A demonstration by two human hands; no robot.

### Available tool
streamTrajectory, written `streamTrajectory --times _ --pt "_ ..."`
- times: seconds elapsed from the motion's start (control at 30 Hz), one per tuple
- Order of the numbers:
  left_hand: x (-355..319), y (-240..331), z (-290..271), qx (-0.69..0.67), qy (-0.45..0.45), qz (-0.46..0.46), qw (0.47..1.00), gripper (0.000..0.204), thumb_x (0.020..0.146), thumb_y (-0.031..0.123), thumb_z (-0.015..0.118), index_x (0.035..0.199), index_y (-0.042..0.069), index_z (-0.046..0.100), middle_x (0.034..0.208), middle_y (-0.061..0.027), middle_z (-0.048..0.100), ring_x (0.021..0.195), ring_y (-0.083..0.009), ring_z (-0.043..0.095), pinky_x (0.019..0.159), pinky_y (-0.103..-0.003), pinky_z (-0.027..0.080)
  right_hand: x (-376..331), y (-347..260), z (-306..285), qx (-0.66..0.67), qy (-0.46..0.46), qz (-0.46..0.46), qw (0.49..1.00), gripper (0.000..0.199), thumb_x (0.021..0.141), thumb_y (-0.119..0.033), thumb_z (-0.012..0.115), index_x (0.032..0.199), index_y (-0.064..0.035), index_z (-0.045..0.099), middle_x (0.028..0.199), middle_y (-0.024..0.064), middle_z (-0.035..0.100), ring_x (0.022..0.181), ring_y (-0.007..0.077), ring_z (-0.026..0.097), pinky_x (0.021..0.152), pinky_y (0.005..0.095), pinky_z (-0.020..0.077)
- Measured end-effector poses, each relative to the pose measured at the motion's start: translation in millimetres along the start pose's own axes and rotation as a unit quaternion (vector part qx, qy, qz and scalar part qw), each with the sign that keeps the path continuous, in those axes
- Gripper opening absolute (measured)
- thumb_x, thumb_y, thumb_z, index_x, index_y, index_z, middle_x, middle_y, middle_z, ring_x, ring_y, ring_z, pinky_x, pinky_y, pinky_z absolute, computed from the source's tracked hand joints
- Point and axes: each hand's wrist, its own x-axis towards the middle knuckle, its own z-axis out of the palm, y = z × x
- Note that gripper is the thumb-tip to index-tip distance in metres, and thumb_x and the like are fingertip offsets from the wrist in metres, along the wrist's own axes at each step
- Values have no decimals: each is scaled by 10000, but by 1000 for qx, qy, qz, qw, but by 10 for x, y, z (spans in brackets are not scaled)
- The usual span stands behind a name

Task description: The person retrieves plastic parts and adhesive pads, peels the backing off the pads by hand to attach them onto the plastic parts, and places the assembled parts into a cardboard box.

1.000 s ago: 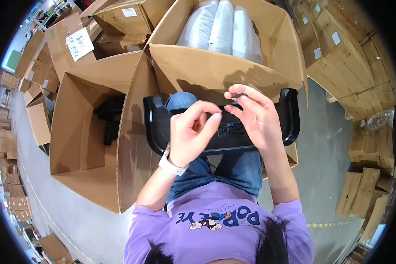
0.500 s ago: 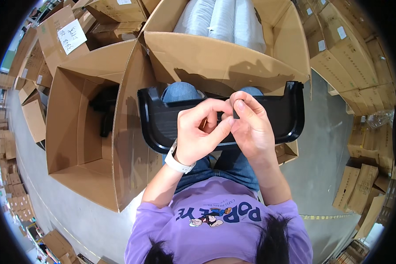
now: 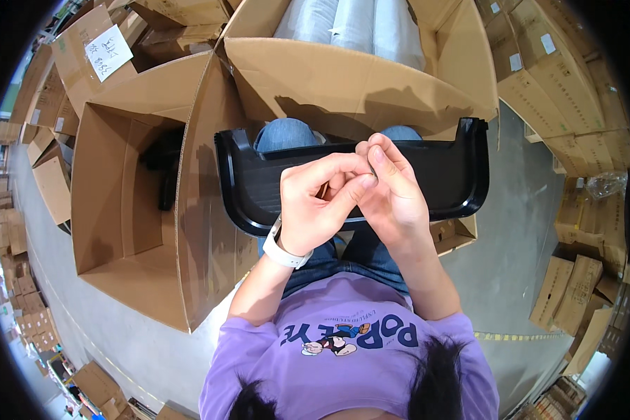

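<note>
A black plastic tray (image 3: 448,175) with raised ends lies across my lap, over my jeans. My left hand (image 3: 315,206) and my right hand (image 3: 392,196) are pressed together above its middle, fingertips pinched around a small item (image 3: 372,170) that is mostly hidden between them. I cannot tell what that item is. A white band sits on my left wrist (image 3: 281,250).
A big open cardboard box (image 3: 126,231) stands at my left with dark parts inside. Another open box (image 3: 343,77) in front holds white wrapped rolls (image 3: 350,21). Stacks of cartons (image 3: 560,84) line the right side, more lie far left on the grey floor.
Both hands drew closer together and nearer to my body, fingertips now pinched tight. The tray looks larger and nearer in the view.
</note>
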Motion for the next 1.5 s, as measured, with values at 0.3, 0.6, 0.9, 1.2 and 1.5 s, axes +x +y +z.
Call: streamTrajectory --times 0.3,0.6,0.9,1.2,1.5 --pt "-15 -14 -4 28 -9 4 1000 134 745 -23 691 876 4 680 533 83 396 487 12 291 448 -181 196 -12 17 -46 3 1 20 1000 165 897 -73 615 1058 -63 584 881 14 609 817 103 591 759 252 494" --pt "-59 -43 139 126 57 44 989 110 727 -20 655 813 35 613 511 28 446 419 -27 362 409 -194 283 -26 40 -5 -79 51 -60 994 194 883 -37 625 1069 -32 571 849 17 573 747 76 556 668 212 469" --pt "-20 -21 38 38 9 -37 999 55 783 -13 639 817 25 619 530 73 410 482 15 323 441 -169 247 -156 -199 -69 -411 2 -147 900 152 827 -9 679 963 55 658 873 63 639 761 68 584 673 191 475" --pt "-62 -223 -46 -213 -5 -114 970 69 689 -32 542 732 10 575 710 3 512 591 -40 405 503 -189 300 -163 -336 -259 -366 47 -78 926 104 875 -62 612 914 29 645 763 99 657 607 119 618 579 221 508" --pt "-106 -342 -77 -539 -20 -203 818 99 639 67 464 637 65 365 571 -74 443 422 -93 269 416 -230 254 -283 -300 -264 -472 114 -221 846 111 852 6 627 957 43 632 847 115 678 718 130 655 672 221 520"
